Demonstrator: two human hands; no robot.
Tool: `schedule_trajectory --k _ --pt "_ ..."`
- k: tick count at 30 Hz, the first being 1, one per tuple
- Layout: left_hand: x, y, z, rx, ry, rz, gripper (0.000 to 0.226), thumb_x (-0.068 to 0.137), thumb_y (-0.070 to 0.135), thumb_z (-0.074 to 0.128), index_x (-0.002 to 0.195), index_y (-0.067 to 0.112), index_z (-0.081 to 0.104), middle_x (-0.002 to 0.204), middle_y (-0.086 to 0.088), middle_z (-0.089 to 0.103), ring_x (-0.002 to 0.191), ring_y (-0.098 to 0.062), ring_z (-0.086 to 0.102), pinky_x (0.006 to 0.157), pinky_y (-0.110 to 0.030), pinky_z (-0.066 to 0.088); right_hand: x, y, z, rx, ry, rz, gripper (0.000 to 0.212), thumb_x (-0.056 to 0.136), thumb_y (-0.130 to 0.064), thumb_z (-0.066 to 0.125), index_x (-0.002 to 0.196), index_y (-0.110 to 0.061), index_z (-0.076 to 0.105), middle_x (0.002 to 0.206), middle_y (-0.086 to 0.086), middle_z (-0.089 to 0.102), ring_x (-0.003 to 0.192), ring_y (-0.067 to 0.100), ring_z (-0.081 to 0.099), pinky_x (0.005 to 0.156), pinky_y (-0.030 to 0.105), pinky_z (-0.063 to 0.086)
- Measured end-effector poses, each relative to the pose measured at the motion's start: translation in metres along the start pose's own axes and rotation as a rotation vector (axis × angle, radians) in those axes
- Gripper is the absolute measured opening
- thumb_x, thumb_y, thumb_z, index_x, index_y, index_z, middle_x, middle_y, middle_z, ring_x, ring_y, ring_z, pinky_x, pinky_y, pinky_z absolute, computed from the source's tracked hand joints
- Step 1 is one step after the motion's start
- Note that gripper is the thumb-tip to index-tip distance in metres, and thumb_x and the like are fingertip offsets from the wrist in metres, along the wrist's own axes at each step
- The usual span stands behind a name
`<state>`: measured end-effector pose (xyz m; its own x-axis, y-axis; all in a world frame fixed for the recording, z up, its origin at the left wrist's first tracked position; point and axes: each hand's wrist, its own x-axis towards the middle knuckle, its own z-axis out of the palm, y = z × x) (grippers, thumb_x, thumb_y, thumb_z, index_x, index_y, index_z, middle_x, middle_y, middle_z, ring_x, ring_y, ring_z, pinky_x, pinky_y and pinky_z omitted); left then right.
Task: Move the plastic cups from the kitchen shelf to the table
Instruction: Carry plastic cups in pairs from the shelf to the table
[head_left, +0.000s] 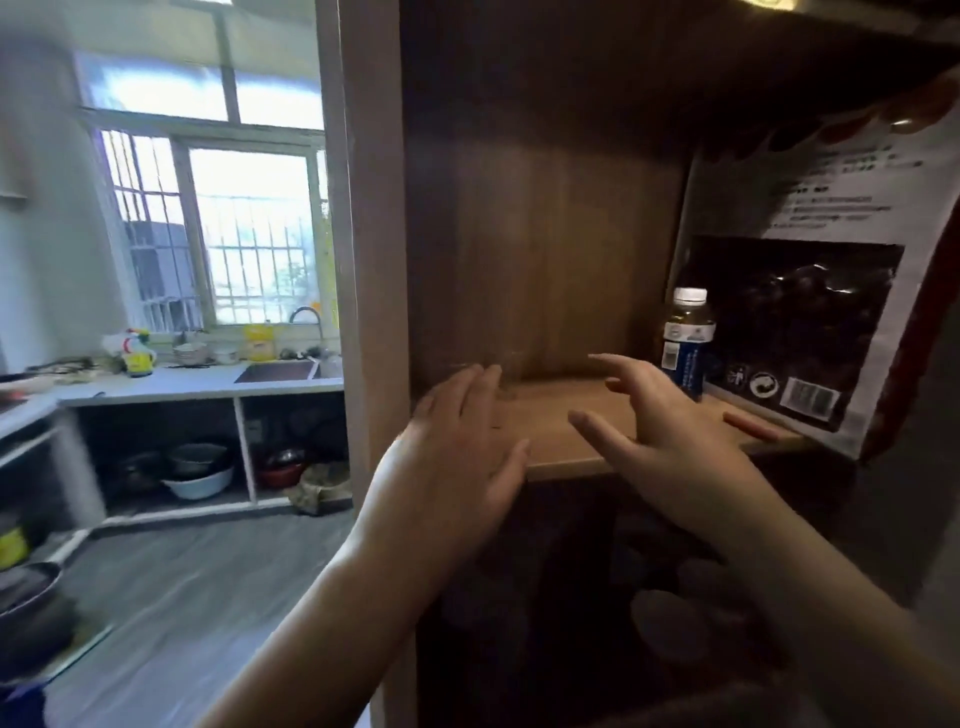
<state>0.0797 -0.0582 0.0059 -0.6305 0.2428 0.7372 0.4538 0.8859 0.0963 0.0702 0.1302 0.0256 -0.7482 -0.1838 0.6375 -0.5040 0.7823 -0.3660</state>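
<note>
Both hands, left (457, 441) and right (670, 431), open and empty at the shelf (561, 447); no cups visible, bottle (684, 343) easily toppled by a careless reach.

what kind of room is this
Most likely a home kitchen. A countertop with a sink and faucet runs under a barred window, with pots and bowls stored in the open space below. Both hands reach into a wooden shelf unit holding a bottle.
</note>
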Motion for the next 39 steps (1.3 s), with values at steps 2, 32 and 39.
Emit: schedule_trajectory --k 2,32,39 --pt "0.015 0.003 0.017 -0.055 0.031 -0.11 0.067 0.086 0.047 0.038 0.141 0.013 0.025 0.146 -0.005 0.033 0.131 -0.018 0.031 0.102 -0.025 0.026 0.019 0.025 0.002 0.046 -0.041 -0.003 0.064 0.081 -0.056 0.052 0.137 -0.033 0.033 0.139 -0.011 0.042 0.107 -0.002 0.043 0.079 0.018 0.035" --pt "0.113 -0.034 0.091 0.239 -0.001 -0.586 0.06 0.088 0.041 0.047 0.136 0.009 0.029 0.139 -0.013 0.036 0.115 -0.03 0.046 0.083 -0.035 0.042 0.201 0.106 0.107 0.153 -0.392 -0.08 0.073 0.079 -0.055 0.059 0.137 -0.016 0.039 0.135 0.008 0.05 0.113 0.022 0.053 0.077 0.027 0.041" --pt "0.122 -0.035 0.096 0.251 -0.093 -0.679 0.063 0.087 0.045 0.049 0.134 0.006 0.031 0.131 -0.015 0.044 0.111 -0.03 0.049 0.083 -0.035 0.044 0.204 0.11 0.11 0.154 -0.382 -0.088 0.075 0.076 -0.059 0.059 0.136 -0.018 0.039 0.135 0.006 0.051 0.117 0.022 0.051 0.081 0.03 0.044"
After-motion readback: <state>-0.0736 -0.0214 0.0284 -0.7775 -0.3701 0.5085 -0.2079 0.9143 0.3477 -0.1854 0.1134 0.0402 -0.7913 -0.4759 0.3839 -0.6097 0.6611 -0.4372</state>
